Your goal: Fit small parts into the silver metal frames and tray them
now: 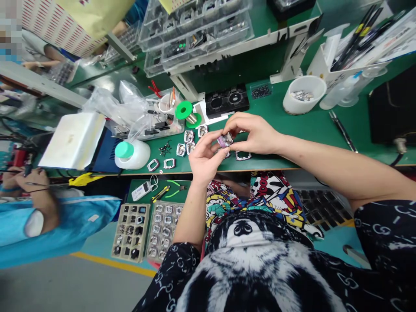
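A small purple and silver watch-like case (225, 140) is held up between both hands over the front edge of the green bench. My left hand (206, 158) pinches it from the left with thumb and fingers. From the right, my right hand (255, 133) grips its upper and right sides. Several similar cases (189, 137) lie just left of my left hand. Two thin frames (169, 163) rest farther left near the edge, beside a scatter of tiny black parts (165, 148). Another frame (243, 155) lies beneath my right hand, which partly covers the items there.
Behind the hands stand a green solder spool (184, 111), a black fixture (227, 102) and a white cup (304, 94). A white bottle (132, 154) stands left. Below are parts trays (131, 232). A co-worker's hands (34, 181) show at far left.
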`<state>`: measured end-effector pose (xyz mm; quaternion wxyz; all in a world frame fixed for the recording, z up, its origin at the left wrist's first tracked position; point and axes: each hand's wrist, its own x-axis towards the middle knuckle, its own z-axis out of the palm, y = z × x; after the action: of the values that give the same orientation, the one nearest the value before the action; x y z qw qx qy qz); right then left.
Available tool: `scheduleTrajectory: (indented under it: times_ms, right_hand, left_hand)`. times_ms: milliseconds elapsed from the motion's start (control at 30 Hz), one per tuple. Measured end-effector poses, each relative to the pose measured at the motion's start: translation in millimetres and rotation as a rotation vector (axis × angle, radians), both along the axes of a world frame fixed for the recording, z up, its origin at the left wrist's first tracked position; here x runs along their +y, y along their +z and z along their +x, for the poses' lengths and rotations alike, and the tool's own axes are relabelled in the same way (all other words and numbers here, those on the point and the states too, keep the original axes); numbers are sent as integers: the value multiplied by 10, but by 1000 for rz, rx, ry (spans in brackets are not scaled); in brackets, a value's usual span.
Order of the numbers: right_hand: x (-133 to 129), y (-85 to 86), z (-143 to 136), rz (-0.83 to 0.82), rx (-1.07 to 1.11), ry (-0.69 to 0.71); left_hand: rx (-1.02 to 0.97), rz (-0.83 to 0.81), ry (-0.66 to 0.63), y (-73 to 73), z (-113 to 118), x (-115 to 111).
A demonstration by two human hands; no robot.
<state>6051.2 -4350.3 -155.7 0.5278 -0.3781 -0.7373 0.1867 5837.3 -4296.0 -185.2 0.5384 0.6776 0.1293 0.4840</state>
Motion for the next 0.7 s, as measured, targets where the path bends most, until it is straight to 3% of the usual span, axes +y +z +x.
scheduleTrajectory:
  times_ms: [433,700]
  right_hand:
    - [-6,-26,-8,132,-65,-102]
    - [-26,-22,-25,130,-65,-122]
  left_hand:
    - [-54,-89,98,-25,83,-53]
    - [-65,-119,129,-29,101,-65]
